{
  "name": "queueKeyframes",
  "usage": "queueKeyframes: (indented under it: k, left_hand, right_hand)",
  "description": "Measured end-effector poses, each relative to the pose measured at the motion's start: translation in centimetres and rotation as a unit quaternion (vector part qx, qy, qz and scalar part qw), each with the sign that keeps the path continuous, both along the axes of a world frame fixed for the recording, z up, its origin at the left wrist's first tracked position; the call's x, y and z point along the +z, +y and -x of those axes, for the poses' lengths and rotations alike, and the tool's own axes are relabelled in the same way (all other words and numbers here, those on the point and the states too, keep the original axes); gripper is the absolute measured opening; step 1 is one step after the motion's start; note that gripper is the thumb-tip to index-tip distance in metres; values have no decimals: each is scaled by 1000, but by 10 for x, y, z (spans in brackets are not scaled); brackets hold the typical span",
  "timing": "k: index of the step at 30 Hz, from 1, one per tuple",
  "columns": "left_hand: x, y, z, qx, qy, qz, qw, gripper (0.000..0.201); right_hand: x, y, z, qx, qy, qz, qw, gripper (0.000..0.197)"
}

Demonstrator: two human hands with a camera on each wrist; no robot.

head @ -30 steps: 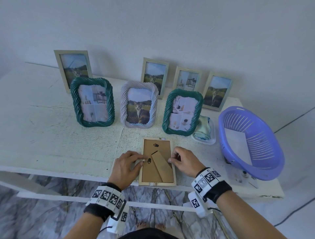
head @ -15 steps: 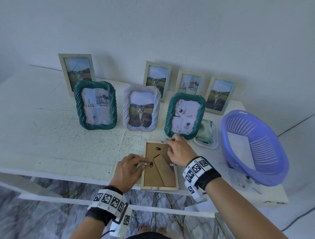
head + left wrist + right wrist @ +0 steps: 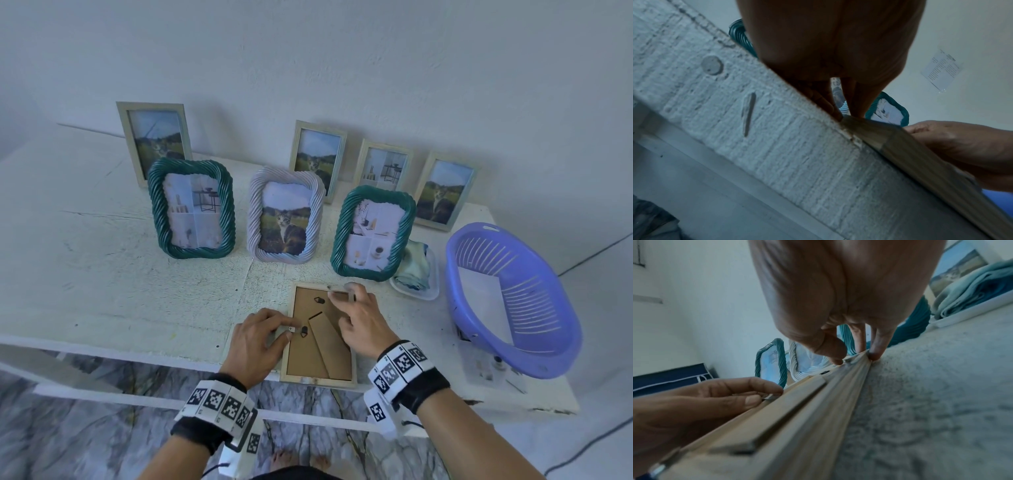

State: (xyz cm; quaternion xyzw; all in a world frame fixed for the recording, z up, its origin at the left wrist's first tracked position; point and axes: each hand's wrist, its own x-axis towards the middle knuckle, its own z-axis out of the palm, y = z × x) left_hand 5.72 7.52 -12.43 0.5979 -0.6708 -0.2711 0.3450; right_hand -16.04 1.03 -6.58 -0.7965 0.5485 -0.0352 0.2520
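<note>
A light wooden picture frame [image 3: 308, 359] lies face down at the table's front edge, its brown backing and fold-out stand [image 3: 329, 346] facing up. My left hand [image 3: 286, 330] pinches a small metal tab on the frame's left rail between thumb and forefinger. The right hand [image 3: 346, 294] sits at the frame's far right corner. In the right wrist view its thumb [image 3: 835, 353] presses by a tab inside the top rail, while the fingers [image 3: 876, 347] hook over the frame's [image 3: 807, 410] outer edge. The left wrist view shows the frame's near corner [image 3: 920, 162] sticking past the table edge.
Three twisted-rim frames [image 3: 286, 216] stand just behind the work spot, with several flat frames [image 3: 318, 157] against the wall. A white tray with a folded cloth [image 3: 416, 274] and a purple basket [image 3: 507, 298] sit to the right. The table edge [image 3: 137, 353] runs under my wrists.
My right hand has moved from the middle of the frame's right rail up to its far right corner. The left hand has stayed on the left-rail tab.
</note>
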Motion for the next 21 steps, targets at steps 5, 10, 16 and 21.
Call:
queueKeyframes:
  k: [5, 10, 16, 21]
  left_hand:
    - [0, -1, -1, -1, 0, -7, 1000, 29]
    - [2, 1, -2, -2, -4, -6, 1000, 31]
    - [3, 1, -1, -2, -16, -5, 1000, 33]
    - [5, 2, -1, -1, -18, -2, 1000, 33]
  right_hand:
    - [3, 2, 1, 2, -11, -14, 1000, 56]
    - [5, 38, 1, -15, -34, -62, 997, 92]
    - [-8, 75, -6, -25, -32, -57, 998, 119]
    - [-21, 79, -10, -56, -92, -11, 994, 97]
